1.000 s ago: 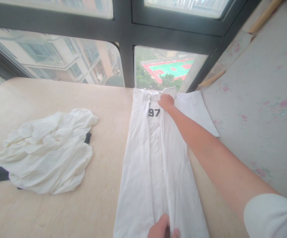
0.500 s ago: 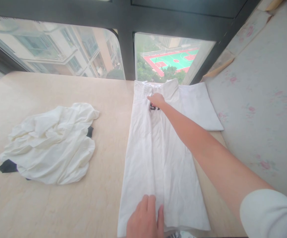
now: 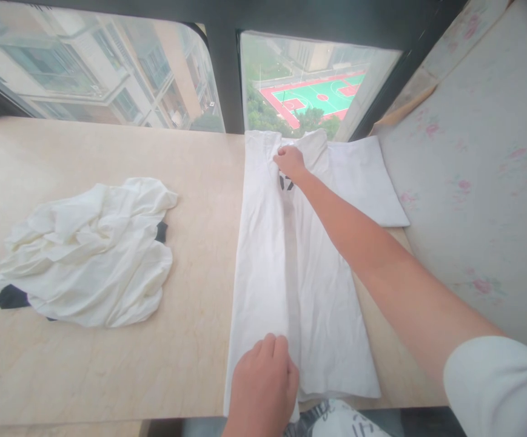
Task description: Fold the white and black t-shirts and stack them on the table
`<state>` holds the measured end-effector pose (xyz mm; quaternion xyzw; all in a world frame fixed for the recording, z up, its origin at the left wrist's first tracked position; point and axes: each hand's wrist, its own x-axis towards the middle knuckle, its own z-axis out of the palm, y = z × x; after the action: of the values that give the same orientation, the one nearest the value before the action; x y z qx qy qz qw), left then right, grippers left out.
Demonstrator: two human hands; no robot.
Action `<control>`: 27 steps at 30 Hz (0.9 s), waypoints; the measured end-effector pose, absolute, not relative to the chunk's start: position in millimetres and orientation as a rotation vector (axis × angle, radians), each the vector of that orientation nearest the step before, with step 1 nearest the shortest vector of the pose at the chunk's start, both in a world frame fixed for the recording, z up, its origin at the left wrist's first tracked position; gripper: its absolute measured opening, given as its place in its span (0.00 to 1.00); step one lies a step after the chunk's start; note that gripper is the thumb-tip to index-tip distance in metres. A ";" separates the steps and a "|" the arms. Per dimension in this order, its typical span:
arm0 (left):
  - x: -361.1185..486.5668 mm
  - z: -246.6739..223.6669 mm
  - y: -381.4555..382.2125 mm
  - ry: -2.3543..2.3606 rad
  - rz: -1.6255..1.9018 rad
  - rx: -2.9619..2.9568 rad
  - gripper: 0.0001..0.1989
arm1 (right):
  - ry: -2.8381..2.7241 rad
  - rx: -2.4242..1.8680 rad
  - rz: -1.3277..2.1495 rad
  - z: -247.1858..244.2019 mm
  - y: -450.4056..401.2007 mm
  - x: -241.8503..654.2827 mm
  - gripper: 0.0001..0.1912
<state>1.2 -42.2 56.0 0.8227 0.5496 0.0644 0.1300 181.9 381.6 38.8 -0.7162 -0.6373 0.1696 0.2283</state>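
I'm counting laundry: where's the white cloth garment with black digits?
In the head view, the white garment lies just right of centre, right of the crumpled white cloth and left of the pale floral wall.

On the left part of the pale worktop (image 3: 199, 255) there lies a crumpled cream-white garment (image 3: 90, 255), and black pieces (image 3: 11, 297) of cloth show at its edges. Near the wall (image 3: 486, 212), on the right, a flat white cloth (image 3: 363, 179) is spread smoothly. This wall is light and carries pink flowers (image 3: 464, 184). Behind the worktop stands a dark window frame (image 3: 227, 79); through the glass one sees a building (image 3: 117, 60), green trees (image 3: 263, 112) and a red-and-green sports court (image 3: 313, 97).
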 end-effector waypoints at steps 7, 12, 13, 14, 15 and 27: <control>15.4 43.1 -44.8 1.549 0.056 2.298 0.08 | -1.837 -2.112 0.415 32.5 362.5 187.7 0.12; 1.9 46.4 -52.4 1.460 0.195 2.262 0.06 | -1.925 -1.842 0.303 39.0 284.1 182.3 0.22; -3.0 46.5 -55.6 1.420 0.232 2.262 0.05 | -1.934 -1.785 0.338 41.2 256.2 182.5 0.22; -8.3 46.1 -59.2 1.376 0.275 2.267 0.06 | -1.931 -1.739 0.389 43.1 224.5 183.4 0.21; -13.8 45.3 -62.9 1.330 0.320 2.275 0.06 | -1.924 -1.697 0.437 44.5 189.8 184.9 0.19; -58.1 37.7 -72.6 1.033 0.417 2.564 0.11 | -2.067 -1.591 0.586 46.3 -110.0 177.5 0.19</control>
<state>-58.1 -72.6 37.7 0.9035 0.3641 0.1469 0.1719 177.5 -110.0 46.3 -0.5791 -0.7519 0.2133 0.2320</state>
